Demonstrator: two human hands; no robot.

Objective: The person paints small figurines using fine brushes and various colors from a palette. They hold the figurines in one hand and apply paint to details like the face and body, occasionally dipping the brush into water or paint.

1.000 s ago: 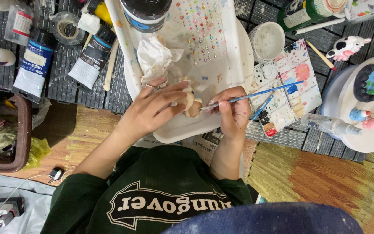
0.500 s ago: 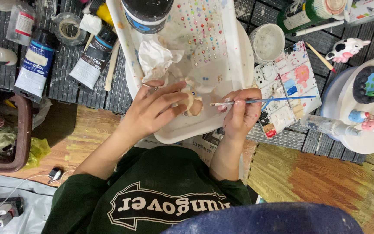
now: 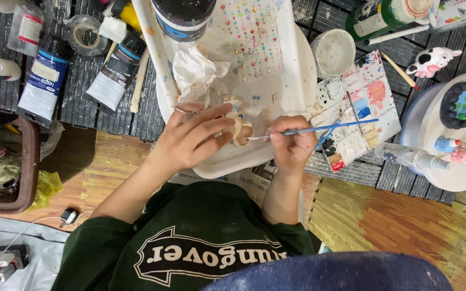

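Note:
My left hand point(image 3: 192, 141) grips a small beige clay figurine point(image 3: 240, 127) over a white plastic tray point(image 3: 276, 102). My right hand point(image 3: 292, 145) holds a thin blue paintbrush point(image 3: 324, 128), and its tip touches the figurine's right side. A crumpled white tissue point(image 3: 196, 73) lies in the tray just above my left hand. Several small coloured beads point(image 3: 254, 37) are scattered on the tray's upper part.
A paint palette point(image 3: 354, 108) lies right of the tray, a white cup point(image 3: 334, 52) above it. Paint tubes point(image 3: 117, 73) and tape point(image 3: 84, 33) lie at upper left. Small figures point(image 3: 462, 105) stand on a round white stand point(image 3: 432, 124). A brown basket point(image 3: 25, 172) sits at left.
The brush has tilted flatter and its tip has come onto the figurine. My left hand has shifted slightly, still on the figurine.

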